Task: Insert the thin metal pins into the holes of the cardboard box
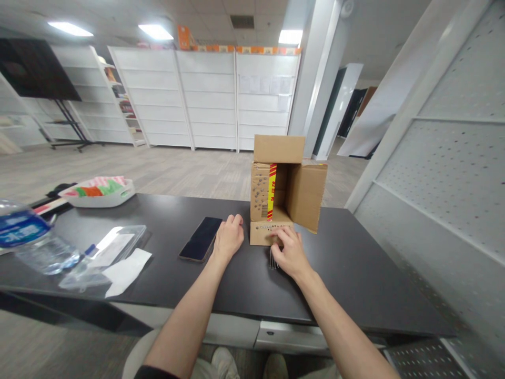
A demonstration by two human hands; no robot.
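A cardboard box (pixel 261 197) lies on its side, its opening facing me and its flaps spread. Grey dots cover its left flap; a row of small dark marks runs along the lower flap (pixel 260 236). My right hand (pixel 290 250) is at that lower flap, fingers bent and closed, fingertips at the row of marks. What they pinch is hidden. Several thin metal nails (pixel 273 260) show beside and below my right thumb. My left hand (pixel 229 235) rests on the table with curled fingers, between the box and a dark-screened smartphone (pixel 201 239). Nothing shows in it.
On the left of the black table (pixel 165 284) are a water bottle (pixel 23 231), a clear plastic case (pixel 126 245), a white paper piece (pixel 128 271) and a white tray (pixel 98 199) of colourful packets. A perforated panel (pixel 445 184) stands along the right side.
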